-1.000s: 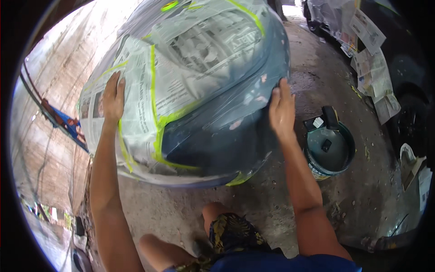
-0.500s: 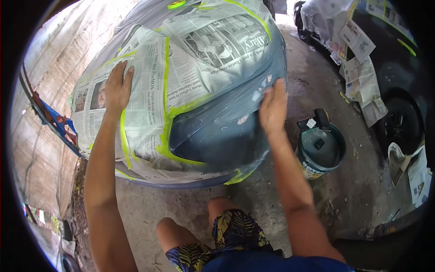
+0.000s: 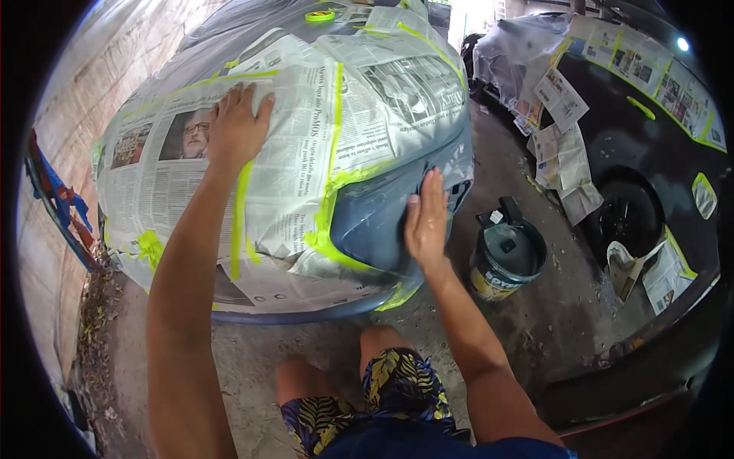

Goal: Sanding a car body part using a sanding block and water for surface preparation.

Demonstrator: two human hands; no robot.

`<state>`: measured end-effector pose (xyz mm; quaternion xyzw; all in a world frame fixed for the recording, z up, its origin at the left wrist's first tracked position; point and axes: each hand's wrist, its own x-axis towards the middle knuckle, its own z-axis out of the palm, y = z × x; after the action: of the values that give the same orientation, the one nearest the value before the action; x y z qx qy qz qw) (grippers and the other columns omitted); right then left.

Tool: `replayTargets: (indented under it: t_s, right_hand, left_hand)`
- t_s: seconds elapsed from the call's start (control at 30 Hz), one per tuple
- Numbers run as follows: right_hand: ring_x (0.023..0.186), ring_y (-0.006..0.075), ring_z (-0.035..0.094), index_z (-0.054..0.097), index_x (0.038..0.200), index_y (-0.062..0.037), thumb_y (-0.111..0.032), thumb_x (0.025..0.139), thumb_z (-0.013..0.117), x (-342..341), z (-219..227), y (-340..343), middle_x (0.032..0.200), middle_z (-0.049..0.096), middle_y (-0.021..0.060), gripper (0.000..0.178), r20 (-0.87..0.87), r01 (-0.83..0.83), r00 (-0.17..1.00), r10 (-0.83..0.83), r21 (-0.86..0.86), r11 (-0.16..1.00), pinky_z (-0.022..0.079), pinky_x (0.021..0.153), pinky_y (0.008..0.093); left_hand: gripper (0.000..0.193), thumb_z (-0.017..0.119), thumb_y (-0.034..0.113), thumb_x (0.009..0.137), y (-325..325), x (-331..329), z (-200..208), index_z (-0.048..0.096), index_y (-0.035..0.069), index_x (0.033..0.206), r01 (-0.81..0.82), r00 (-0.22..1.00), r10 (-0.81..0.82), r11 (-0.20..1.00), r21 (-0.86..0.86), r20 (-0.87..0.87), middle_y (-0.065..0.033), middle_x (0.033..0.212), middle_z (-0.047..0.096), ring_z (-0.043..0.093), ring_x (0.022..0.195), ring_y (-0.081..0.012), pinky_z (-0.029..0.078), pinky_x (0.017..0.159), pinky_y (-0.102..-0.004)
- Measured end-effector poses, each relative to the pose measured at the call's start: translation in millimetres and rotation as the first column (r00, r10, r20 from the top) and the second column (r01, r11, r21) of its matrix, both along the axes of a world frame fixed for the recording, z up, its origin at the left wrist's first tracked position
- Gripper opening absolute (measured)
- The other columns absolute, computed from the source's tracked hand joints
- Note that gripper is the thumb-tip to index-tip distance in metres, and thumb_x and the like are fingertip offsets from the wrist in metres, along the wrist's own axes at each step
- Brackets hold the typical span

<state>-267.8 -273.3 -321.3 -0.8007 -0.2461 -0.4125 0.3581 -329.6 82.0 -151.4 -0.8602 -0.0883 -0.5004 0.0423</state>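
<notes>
In front of me is a car end covered in newspaper sheets [image 3: 287, 176], held by yellow-green masking tape [image 3: 245, 206]. A smooth blue-grey body panel [image 3: 371, 218] shows between the taped edges at the right corner. My left hand [image 3: 238, 126] lies flat on the newspaper, fingers stretched and thumb apart. Against the panel's right side rests my right hand [image 3: 428, 226], fingers straight and pointing away from me. I see nothing in that hand, though whatever may lie under its palm is hidden.
A dark bucket [image 3: 493, 279] of water stands on the concrete floor right of the panel. A tape roll [image 3: 319, 15] lies on the covered car. Farther right is a dark car [image 3: 608, 126] with newspaper and plastic. A pale sheet [image 3: 76, 130] hangs at left.
My right hand has slid nearer along the panel, from its far right edge toward the lower corner. My left hand remains flat on the newspaper. The view has shifted right.
</notes>
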Motion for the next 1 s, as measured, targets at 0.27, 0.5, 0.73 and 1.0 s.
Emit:
replayTargets:
  t_s: [0.27,0.5,0.73,1.0]
  right_hand:
    - [0.145,0.0446,0.035,0.041,0.146,0.0090,-0.029,0.108,0.038,40.1,-3.4,-1.9,0.153,0.039,0.0307,0.054,-0.032,0.144,0.989,-0.142,0.096,0.985,0.024,0.118,0.0568]
    - [0.146,0.0401,0.036,0.041,0.148,0.0046,-0.026,0.107,0.040,64.8,0.0,-19.5,0.155,0.039,0.0270,0.051,-0.113,0.128,0.987,-0.116,0.107,0.986,0.025,0.118,0.0577]
    - [0.143,0.0445,0.037,0.042,0.148,0.0033,-0.014,0.102,0.043,71.1,-8.3,-33.2,0.155,0.041,0.0245,0.049,0.130,-0.009,0.991,-0.006,0.109,0.994,0.026,0.116,0.0600]
    - [0.141,0.0421,0.042,0.046,0.145,0.0030,-0.014,0.103,0.042,48.4,-5.6,-40.4,0.149,0.046,0.0269,0.045,0.052,-0.047,0.998,0.047,0.009,0.999,0.025,0.117,0.0601]
  left_hand:
    - [0.061,0.043,0.052,0.102,4.3,3.1,-5.6,0.057,0.005,0.138,-0.030,1.000,0.030,0.999,0.027,-0.004,-0.0192,0.142,0.055,0.049,0.135,-0.0351,0.031,0.116,-0.0521]
    - [0.061,0.044,0.052,0.102,1.0,1.6,-4.3,0.057,0.006,0.139,-0.036,0.999,0.036,0.999,0.040,-0.002,-0.0197,0.144,0.054,0.048,0.136,-0.0351,0.031,0.117,-0.0521]
    - [0.059,0.046,0.051,0.102,-3.4,-0.3,-1.6,0.058,0.006,0.138,-0.025,1.000,0.025,1.000,0.008,-0.009,-0.0184,0.144,0.054,0.049,0.135,-0.0351,0.031,0.117,-0.0510]
    - [0.059,0.046,0.051,0.102,-6.0,1.0,0.4,0.058,0.006,0.138,-0.025,1.000,0.025,1.000,-0.010,-0.010,-0.0188,0.143,0.055,0.049,0.135,-0.0354,0.031,0.116,-0.0497]
